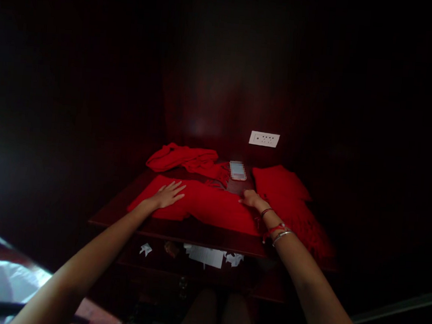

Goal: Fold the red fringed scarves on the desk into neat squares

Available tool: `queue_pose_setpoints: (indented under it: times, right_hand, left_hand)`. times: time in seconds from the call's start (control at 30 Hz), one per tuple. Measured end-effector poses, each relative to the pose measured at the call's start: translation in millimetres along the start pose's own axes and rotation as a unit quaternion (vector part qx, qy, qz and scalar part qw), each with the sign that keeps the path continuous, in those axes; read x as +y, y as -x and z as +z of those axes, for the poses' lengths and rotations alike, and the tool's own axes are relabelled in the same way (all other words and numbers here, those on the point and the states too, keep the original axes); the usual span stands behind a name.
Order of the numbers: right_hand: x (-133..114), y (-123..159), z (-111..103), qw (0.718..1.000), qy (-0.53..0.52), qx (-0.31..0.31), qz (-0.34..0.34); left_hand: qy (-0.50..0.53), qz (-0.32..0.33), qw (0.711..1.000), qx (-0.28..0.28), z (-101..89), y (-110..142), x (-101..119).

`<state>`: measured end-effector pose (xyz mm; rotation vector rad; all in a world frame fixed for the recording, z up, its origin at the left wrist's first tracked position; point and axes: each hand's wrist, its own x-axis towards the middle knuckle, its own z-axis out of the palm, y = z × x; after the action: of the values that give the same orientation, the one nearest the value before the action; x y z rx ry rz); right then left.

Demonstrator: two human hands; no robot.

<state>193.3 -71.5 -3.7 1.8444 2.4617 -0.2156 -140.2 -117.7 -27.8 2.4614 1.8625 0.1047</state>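
Note:
A long red scarf [212, 206] lies spread in a flat strip along the front of a dark wooden shelf. My left hand [168, 194] rests on its left part, palm down with the fingers spread. At the strip's right end, my right hand [251, 198] is closed, its fingers pinching the cloth by the back edge. Behind the strip lies a bunched red cloth [182, 159] with fringe toward its right. To the right, another red fringed cloth [283, 187] lies folded, partly behind my right forearm.
A phone-like object [238, 170], blurred out, lies at the back of the shelf [117, 209]. A white socket panel [264, 139] is on the back wall. Underneath, an open compartment holds a white paper [206, 256] and crumpled scraps [234, 259]. Dark panels enclose both sides.

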Motion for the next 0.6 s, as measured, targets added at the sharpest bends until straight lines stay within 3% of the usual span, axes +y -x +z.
queue_pose_setpoints:
  times: [0.23, 0.4, 0.6]
  right_hand:
    - [28, 7, -7, 0.991, -0.109, -0.021, -0.073]
    - [35, 19, -5, 0.974, -0.202, -0.066, -0.072]
    - [52, 30, -29, 0.947, -0.318, -0.001, -0.041]
  left_hand:
    - [0.007, 0.025, 0.999, -0.020, 5.4, 18, -21]
    - [0.003, 0.018, 1.000, -0.003, 4.9, 18, -21]
    - [0.021, 0.003, 1.000, -0.012, 2.6, 16, -24]
